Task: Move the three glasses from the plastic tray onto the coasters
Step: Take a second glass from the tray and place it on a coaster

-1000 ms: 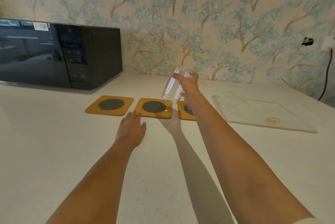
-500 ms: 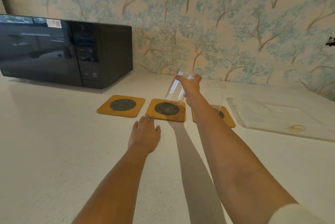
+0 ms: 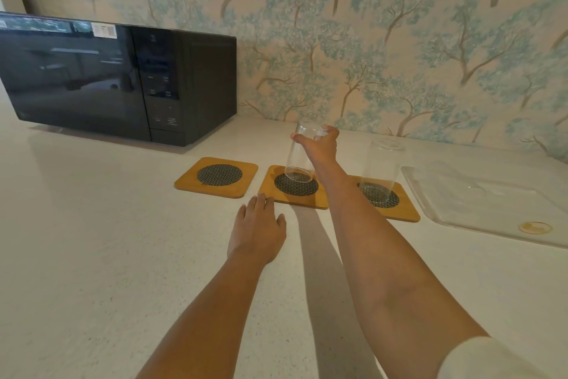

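Three wooden coasters with dark mesh centres lie in a row on the counter. My right hand (image 3: 319, 145) grips a clear glass (image 3: 299, 157) by its rim, and the glass's base is at the middle coaster (image 3: 270, 191), slightly tilted. A second clear glass (image 3: 379, 169) stands upright on the right coaster (image 3: 405, 209). The left coaster (image 3: 216, 177) holds nothing. My left hand (image 3: 258, 231) rests flat on the counter just in front of the middle coaster. The clear plastic tray (image 3: 479, 209) sits to the right; I see no glass standing on it.
A black microwave (image 3: 123, 83) stands at the back left against the wallpapered wall. A small round yellow sticker (image 3: 534, 227) shows on the tray's near edge. The white counter (image 3: 92, 255) stretches wide in front.
My right hand has lowered the glass from above the coasters down to the middle coaster and brought it closer to upright. The view shifted, showing the second glass on the right coaster.
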`<state>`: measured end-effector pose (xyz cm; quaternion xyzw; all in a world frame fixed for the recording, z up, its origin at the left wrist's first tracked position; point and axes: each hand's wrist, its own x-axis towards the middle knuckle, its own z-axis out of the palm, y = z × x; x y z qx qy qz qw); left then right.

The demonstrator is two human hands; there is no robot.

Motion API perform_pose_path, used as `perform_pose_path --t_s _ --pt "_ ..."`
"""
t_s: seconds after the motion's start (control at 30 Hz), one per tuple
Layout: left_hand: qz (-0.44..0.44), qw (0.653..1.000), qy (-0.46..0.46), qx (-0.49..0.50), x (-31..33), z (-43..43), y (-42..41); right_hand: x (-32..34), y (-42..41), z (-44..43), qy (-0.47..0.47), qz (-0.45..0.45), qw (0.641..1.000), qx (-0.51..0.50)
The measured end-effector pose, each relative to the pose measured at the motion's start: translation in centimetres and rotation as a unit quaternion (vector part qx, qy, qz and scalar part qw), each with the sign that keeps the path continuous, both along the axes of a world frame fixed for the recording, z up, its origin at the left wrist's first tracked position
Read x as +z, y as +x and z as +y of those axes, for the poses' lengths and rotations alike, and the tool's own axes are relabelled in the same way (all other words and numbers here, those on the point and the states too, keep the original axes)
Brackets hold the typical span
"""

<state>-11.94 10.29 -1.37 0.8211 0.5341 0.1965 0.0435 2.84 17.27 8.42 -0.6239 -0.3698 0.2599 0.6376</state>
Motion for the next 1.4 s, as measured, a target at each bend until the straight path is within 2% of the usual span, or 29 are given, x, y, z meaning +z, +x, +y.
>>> perform_pose_path --t_s 0.67,0.9,1.1,1.4 --pt "-0.004 1.000 -0.003 0.002 -0.1 0.0 0.0 -1.4 -0.4 -0.7 0.001 -0.035 0.999 0.016" --pt "-0.005 1.000 -0.006 0.001 0.1 -0.1 0.0 -1.8 -0.8 -1.4 0.002 -0.096 0.995 0.033" --pt "-0.002 1.000 -0.012 -0.002 0.3 -0.2 -0.1 -2.3 0.2 -2.3 -0.048 -0.145 0.987 0.047" --pt "-0.001 1.000 -0.016 -0.001 0.4 -0.2 -0.1 -2.8 0.3 -2.2 -0.044 -0.160 0.985 0.053"
